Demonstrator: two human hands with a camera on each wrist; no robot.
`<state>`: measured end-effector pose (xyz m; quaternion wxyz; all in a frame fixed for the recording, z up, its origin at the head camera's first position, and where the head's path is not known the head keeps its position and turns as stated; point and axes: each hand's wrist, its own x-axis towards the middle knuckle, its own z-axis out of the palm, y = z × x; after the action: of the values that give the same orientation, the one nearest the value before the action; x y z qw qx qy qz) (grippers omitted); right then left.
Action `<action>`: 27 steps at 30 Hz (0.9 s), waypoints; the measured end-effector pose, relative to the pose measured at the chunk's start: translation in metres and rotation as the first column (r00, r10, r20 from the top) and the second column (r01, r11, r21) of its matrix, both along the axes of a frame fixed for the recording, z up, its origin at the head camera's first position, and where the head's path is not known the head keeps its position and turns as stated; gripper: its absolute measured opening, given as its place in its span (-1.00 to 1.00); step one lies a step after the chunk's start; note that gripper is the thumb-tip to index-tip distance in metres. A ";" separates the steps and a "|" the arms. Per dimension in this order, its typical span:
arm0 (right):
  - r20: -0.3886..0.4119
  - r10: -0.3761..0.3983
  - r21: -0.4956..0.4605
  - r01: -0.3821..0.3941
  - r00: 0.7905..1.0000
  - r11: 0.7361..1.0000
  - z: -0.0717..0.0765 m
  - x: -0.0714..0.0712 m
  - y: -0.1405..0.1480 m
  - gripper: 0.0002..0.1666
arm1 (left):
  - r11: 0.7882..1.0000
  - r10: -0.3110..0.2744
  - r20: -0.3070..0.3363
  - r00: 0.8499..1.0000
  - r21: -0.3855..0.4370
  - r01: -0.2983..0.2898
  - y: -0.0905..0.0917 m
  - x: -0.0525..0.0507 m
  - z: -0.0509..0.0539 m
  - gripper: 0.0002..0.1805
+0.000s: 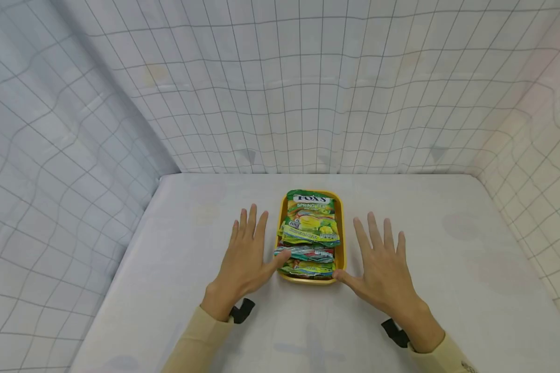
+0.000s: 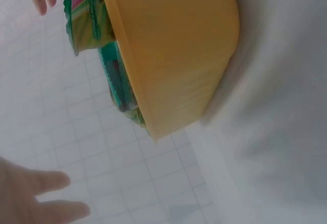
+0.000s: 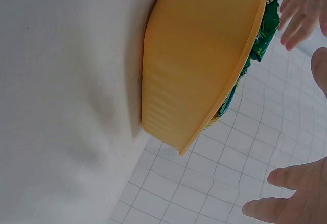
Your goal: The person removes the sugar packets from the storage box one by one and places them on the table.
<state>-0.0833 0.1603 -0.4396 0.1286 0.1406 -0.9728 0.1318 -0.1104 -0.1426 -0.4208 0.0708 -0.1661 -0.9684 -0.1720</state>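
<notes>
A yellow plastic basket [image 1: 343, 259] stands on the white table, filled with several candy packets. The top green packet [image 1: 308, 210] reads "FOX'S Spring Tea"; a teal and red packet [image 1: 310, 254] and another green one [image 1: 308, 268] lie nearer the front. To the basket's left, my left hand [image 1: 243, 264] is spread palm down, its thumb tip overlapping the basket's edge in the head view. My right hand [image 1: 385, 272] is spread likewise on the right, thumb tip by the front right corner. Whether either thumb touches cannot be told. Neither hand holds anything. Both wrist views show the basket's side wall [image 2: 173, 66].
White table surface [image 1: 448, 269] extends on both sides of the basket. White cloth with a grid of dark lines [image 1: 308, 103] hangs behind the table and at both sides. A black strap [image 1: 242, 311] shows at each wrist.
</notes>
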 end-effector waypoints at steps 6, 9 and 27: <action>0.007 0.000 -0.015 0.000 1.000 1.000 -0.001 -0.001 0.000 0.48 | 0.997 -0.014 0.034 0.999 0.080 0.011 0.006 -0.008 -0.001 0.13; 0.014 0.003 -0.021 -0.002 1.000 1.000 0.000 -0.001 -0.001 0.49 | 0.994 -0.015 0.042 0.999 0.107 0.010 0.009 -0.010 -0.002 0.13; 0.095 0.019 -0.084 -0.011 0.995 0.996 -0.007 -0.003 -0.006 0.56 | 0.947 -0.023 0.109 0.994 0.320 -0.013 0.022 -0.025 -0.003 0.06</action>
<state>-0.0862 0.1540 -0.4471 0.0867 0.1360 -0.9704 0.1800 -0.1356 -0.1209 -0.4234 0.0423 -0.1453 -0.9297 -0.3358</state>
